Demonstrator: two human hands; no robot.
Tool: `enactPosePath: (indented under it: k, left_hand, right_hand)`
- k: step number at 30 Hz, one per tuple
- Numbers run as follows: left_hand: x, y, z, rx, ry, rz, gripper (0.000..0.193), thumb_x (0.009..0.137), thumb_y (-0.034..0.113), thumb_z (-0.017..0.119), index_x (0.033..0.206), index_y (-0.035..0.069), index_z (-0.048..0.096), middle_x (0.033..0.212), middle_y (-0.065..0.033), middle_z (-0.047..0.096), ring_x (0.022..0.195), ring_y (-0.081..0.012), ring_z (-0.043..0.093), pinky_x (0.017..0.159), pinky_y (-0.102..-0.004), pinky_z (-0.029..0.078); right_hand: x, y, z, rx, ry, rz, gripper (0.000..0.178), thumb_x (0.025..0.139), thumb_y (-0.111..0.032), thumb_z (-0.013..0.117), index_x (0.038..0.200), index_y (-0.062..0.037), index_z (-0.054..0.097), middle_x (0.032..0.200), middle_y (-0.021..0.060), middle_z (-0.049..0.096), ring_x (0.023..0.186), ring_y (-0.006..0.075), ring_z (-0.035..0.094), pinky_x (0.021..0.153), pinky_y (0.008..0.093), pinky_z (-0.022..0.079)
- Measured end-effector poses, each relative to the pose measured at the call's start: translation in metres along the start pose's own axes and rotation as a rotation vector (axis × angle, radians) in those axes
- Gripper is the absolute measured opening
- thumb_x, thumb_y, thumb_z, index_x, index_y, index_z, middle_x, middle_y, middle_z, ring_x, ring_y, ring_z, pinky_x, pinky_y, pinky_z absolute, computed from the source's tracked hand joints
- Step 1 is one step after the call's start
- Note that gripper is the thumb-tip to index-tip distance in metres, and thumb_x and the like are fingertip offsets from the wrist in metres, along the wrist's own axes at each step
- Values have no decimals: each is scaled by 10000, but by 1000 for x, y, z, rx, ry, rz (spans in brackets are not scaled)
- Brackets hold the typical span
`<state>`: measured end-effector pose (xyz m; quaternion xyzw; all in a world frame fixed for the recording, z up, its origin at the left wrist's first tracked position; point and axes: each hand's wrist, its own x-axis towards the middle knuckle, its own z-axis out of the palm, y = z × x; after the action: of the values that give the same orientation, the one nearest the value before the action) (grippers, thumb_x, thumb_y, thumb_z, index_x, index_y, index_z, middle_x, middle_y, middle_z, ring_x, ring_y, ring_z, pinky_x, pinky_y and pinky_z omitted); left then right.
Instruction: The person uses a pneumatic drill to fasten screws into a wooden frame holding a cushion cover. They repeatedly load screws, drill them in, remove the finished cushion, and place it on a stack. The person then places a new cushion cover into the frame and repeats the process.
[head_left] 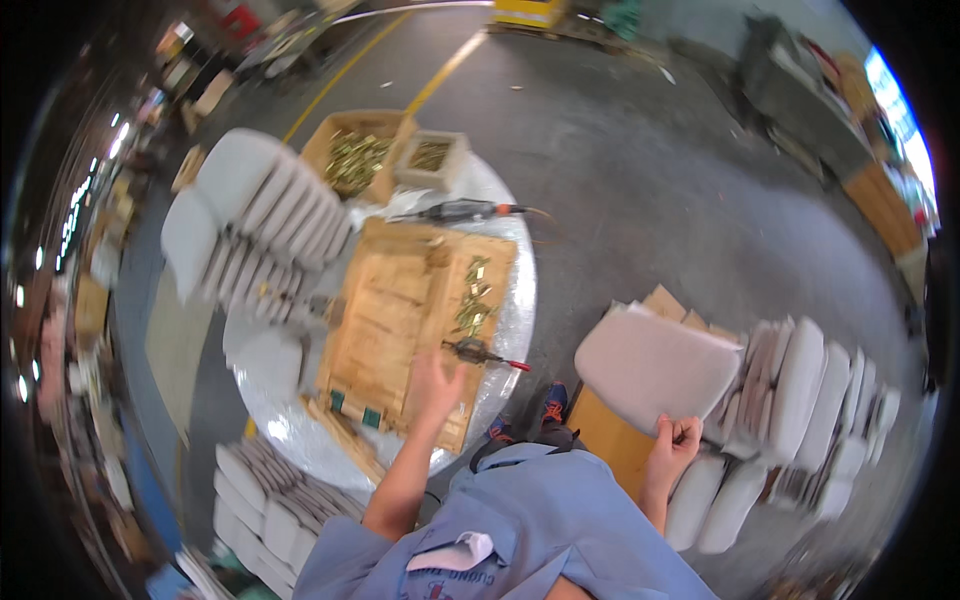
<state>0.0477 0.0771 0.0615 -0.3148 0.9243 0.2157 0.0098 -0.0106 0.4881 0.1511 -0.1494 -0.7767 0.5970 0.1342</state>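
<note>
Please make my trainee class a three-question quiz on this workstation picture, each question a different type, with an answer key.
1. True or false: brass-coloured pieces lie on the wooden board as well as in the open cardboard box.

2. Fill in the colour: the tool close to the left hand has one ____ end.

3. Multiple choice: which of these is the right hand nearest?
A) the open cardboard box
B) the pale padded panel
C) the wooden board

Key: 1. True; 2. red; 3. B
</note>
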Motion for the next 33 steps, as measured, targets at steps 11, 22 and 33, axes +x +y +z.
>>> enactPosePath:
  k: [11,22,33]
  left_hand:
    - [-5,98,-114,-2081,-520,-258,779,963,418,747,1570,26,455,1461,-196,620,1297,-324,643,1108,-494,526]
    - [-15,-32,-175,-1770,-535,118,811,821,171,873,1523,-25,518,1404,-163,658,1257,-252,654,1054,-397,536]
    - [8,-149,-88,-763,-158,-22,420,1043,442,681,1234,81,781,1122,-89,797,1073,-268,728,1010,-410,559]
  right_hand:
    - [-96,-117,61,-74,-1063,-612,162,899,-18,820,868,-66,668,1134,110,715,967,231,709,803,384,550]
    - [-32,-80,184,792,-912,345,1034,980,-869,395,1589,-35,462,1486,155,614,1335,306,614,1070,421,563]
    - [-60,-87,278,288,-913,575,715,844,-258,769,1452,29,524,1292,200,655,1187,322,660,1014,454,565]
